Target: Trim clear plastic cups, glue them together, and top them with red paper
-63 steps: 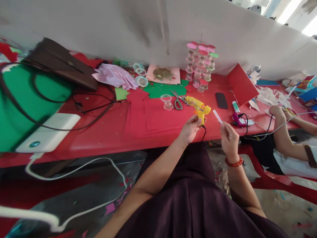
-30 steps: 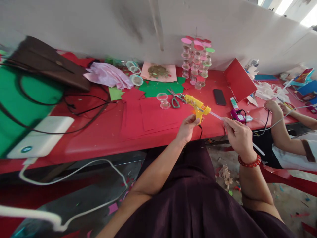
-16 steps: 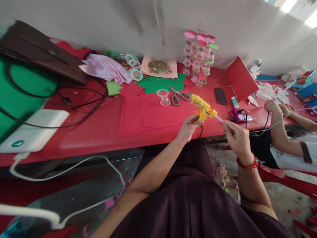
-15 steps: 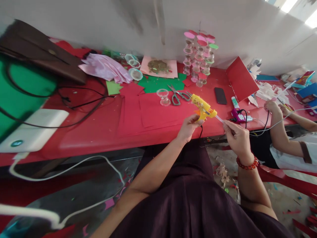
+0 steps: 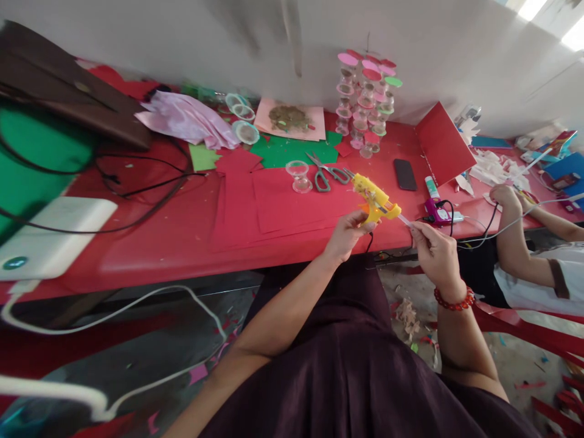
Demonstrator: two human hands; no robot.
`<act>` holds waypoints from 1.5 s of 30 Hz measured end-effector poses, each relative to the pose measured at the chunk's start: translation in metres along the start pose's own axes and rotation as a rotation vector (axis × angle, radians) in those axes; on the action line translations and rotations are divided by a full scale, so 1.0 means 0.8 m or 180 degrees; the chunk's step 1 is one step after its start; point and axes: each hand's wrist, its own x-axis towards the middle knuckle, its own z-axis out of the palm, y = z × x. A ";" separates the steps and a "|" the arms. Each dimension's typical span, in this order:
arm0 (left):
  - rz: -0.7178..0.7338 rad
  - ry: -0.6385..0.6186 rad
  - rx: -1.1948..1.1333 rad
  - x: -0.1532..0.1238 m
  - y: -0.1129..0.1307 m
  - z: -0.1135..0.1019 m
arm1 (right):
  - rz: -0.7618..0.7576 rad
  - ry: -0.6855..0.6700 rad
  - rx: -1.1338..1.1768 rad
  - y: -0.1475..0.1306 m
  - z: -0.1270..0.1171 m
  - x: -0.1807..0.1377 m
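The left hand [image 5: 347, 236] has its fingers wrapped around the handle of a yellow glue gun [image 5: 371, 198], held over the near part of the red table [image 5: 150, 252], nozzle toward the far left. The right hand [image 5: 435, 246] pinches a clear glue stick [image 5: 404, 220] between thumb and fingers, its far end at the rear of the gun. Just left of the nozzle lie scissors [image 5: 323, 176]; left of these, on red sheets [image 5: 292, 210], sit two clear cups [image 5: 298, 176] joined base to base — the red shows through them.

Farther off, a pale pink sheet [image 5: 314, 115] bears a brownish heap [image 5: 289, 118]; to its left, more clear cups [image 5: 245, 131] with bluish rims cluster, their contents too small to tell. To its right, columns of small cups [image 5: 365, 112] rise under red, pink and green discs — whatever is inside is unclear. Right of these lies a dark phone [image 5: 405, 174].
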 end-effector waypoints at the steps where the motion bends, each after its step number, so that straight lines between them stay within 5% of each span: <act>1: 0.0001 -0.0016 0.0028 0.000 0.000 0.000 | -0.0001 -0.0049 -0.0019 -0.001 -0.001 0.000; 17: -0.0136 -0.0003 -0.0140 0.001 -0.011 -0.001 | 0.0043 -0.0099 -0.0089 0.000 0.005 0.007; 25: -0.0690 0.0576 -0.0747 0.018 -0.023 0.022 | -0.0604 0.0968 -0.0773 -0.004 0.031 0.003; 28: -0.0881 0.0709 -0.1043 0.026 -0.018 0.029 | -0.0821 0.0679 -0.0232 -0.010 0.059 -0.017; 32: -0.0989 0.0725 -0.1272 0.029 -0.010 0.030 | 0.0209 0.0565 0.0559 0.004 0.099 -0.016; 35: -0.1116 0.0764 -0.1346 0.028 -0.009 0.026 | 0.0935 0.0303 0.1825 0.018 0.116 0.015; 40: -0.1060 0.0584 -0.1348 0.030 -0.017 0.015 | 0.1381 -0.0860 0.3068 0.009 0.141 0.070; 45: -0.0803 0.0440 -0.0431 0.026 0.000 -0.020 | 0.1598 -0.0714 0.3217 -0.008 0.168 0.098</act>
